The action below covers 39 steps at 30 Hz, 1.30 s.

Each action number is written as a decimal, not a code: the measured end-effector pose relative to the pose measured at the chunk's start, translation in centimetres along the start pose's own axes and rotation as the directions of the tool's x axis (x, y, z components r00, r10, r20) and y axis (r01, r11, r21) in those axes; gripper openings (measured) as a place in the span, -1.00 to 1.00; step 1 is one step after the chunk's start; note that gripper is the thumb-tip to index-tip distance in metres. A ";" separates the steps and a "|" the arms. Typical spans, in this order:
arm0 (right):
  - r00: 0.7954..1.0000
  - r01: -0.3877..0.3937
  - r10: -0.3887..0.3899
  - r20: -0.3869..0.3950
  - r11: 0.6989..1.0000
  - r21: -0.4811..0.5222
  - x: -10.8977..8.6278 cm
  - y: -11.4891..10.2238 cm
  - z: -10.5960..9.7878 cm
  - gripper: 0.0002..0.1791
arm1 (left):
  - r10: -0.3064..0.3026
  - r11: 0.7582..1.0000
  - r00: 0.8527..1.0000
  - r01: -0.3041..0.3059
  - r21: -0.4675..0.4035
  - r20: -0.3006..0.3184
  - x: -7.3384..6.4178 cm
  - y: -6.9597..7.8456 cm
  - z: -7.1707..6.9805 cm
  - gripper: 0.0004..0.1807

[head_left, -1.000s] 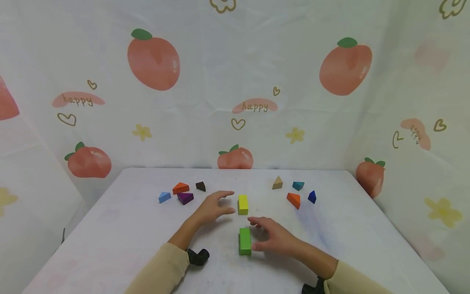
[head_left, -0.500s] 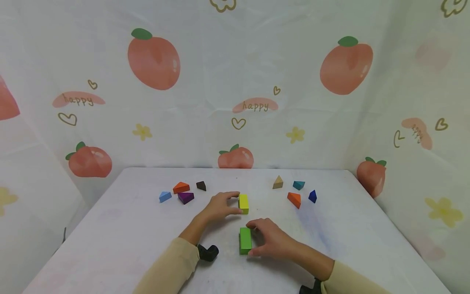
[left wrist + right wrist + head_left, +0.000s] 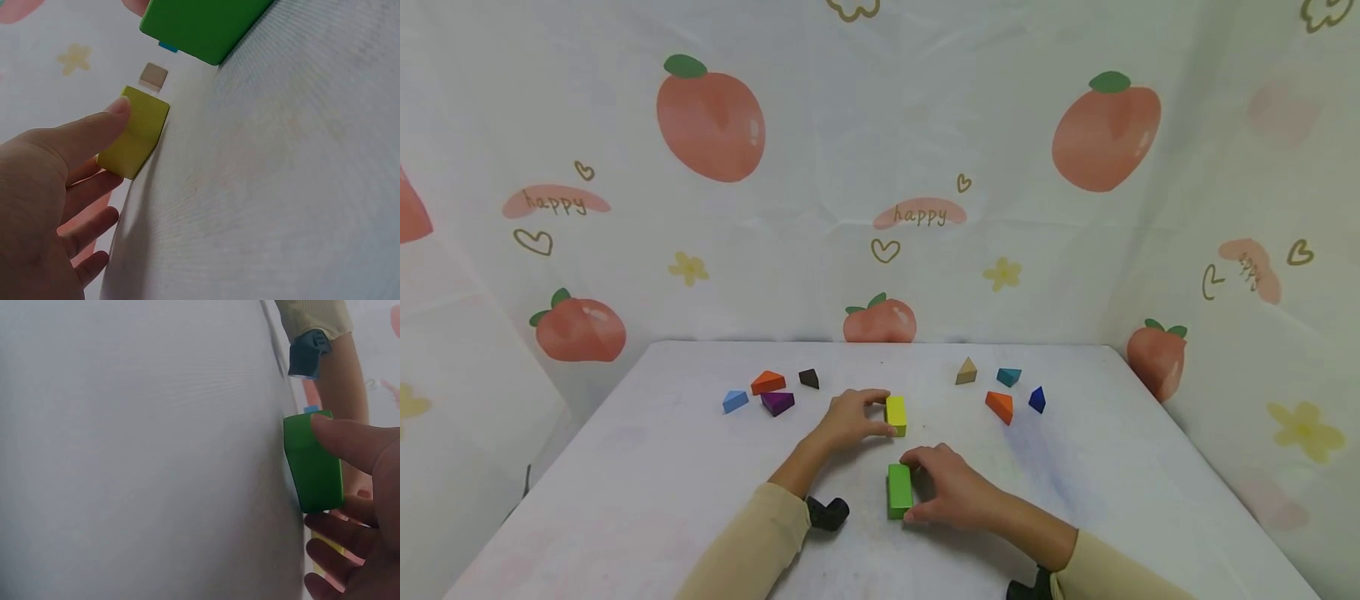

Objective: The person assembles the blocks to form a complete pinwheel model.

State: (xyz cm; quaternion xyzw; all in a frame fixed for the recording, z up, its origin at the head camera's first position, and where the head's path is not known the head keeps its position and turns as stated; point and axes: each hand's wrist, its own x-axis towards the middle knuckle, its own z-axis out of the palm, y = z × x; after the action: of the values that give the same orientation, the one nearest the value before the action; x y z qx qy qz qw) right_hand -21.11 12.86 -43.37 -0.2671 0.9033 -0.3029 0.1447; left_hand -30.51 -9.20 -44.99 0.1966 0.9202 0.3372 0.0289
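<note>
A yellow rectangular block (image 3: pixel 896 416) lies on the table, its ends pinched between the thumb and index finger of my left hand (image 3: pixel 848 420). Nearer to me, my right hand (image 3: pixel 957 492) grips a green rectangular block (image 3: pixel 899 492) by its ends from the right side. In the left wrist view the thumb presses one end of the yellow block (image 3: pixel 136 132), while the other fingers spread behind it. The right wrist view has the thumb on the green block (image 3: pixel 314 465), with a finger at its opposite end. Both blocks appear to rest on the tabletop.
Far left lie light blue (image 3: pixel 735 402), orange (image 3: pixel 767 382), purple (image 3: pixel 777 404) and black (image 3: pixel 808 379) wedge blocks. Tan (image 3: pixel 966 372), teal (image 3: pixel 1008 377), orange-red (image 3: pixel 1000 407) and dark blue (image 3: pixel 1037 400) ones sit far right. A fruit-patterned cloth (image 3: pixel 805 283) hangs behind the white table (image 3: pixel 625 483).
My left hand has moved right to the yellow block and taken it between thumb and index finger. My right hand has shifted slightly left and closed onto the green block's ends.
</note>
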 end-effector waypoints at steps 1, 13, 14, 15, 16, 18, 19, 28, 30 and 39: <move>1.000 0.000 0.000 -0.002 1.000 -0.002 0.0 0.0 0.0 -0.24 | 0.004 1.000 1.000 -0.004 -0.005 -0.003 0.0 0.0 0.0 -0.28; 0.997 0.010 -0.012 -0.072 1.000 -0.021 0.2 0.0 -0.8 -0.26 | -0.002 0.999 1.000 0.001 -0.055 -0.016 -0.5 -0.2 -0.5 -0.27; 0.997 0.011 -0.013 -0.078 1.000 -0.023 0.2 0.0 -0.9 -0.26 | -0.009 0.998 1.000 0.008 -0.059 -0.017 -0.6 -0.2 -0.6 -0.28; 0.996 0.011 -0.013 -0.084 1.000 -0.023 0.3 0.0 -1.0 -0.26 | -0.017 0.998 1.000 0.016 -0.066 -0.019 -0.7 -0.1 -0.7 -0.28; 0.996 0.013 -0.015 -0.090 1.000 -0.026 0.3 0.0 -1.1 -0.26 | -0.020 0.997 1.000 0.019 -0.075 -0.020 -0.8 0.1 -0.9 -0.28; 0.995 0.015 -0.018 -0.103 0.999 -0.035 0.5 0.1 -1.3 -0.26 | -0.026 0.995 0.999 0.024 -0.093 -0.020 -0.9 0.3 -1.2 -0.29; 0.994 0.015 -0.019 -0.109 0.999 -0.039 0.5 0.1 -1.4 -0.26 | -0.029 0.995 0.999 0.027 -0.100 -0.021 -1.0 0.4 -1.3 -0.29; 0.989 0.010 -0.016 -0.149 0.999 -0.043 1.0 0.3 -2.2 -0.27 | -0.019 0.993 1.000 0.018 -0.112 -0.004 -1.5 0.8 -1.9 -0.31; 0.989 0.008 -0.014 -0.145 0.999 -0.042 1.1 0.4 -2.2 -0.26 | -0.008 0.993 1.000 0.009 -0.114 0.004 -1.5 0.8 -1.8 -0.31; 0.989 0.005 -0.007 -0.145 1.000 -0.015 1.5 0.5 -2.3 -0.30 | 0.015 0.995 1.000 -0.014 -0.100 0.017 -1.8 0.8 -1.6 -0.31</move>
State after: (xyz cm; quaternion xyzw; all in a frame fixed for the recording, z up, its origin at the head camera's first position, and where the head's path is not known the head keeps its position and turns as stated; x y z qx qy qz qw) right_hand -23.49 13.42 -42.02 -0.2479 0.9128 -0.3155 0.0757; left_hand -28.91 -10.31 -43.44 0.2047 0.9005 0.3811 0.0446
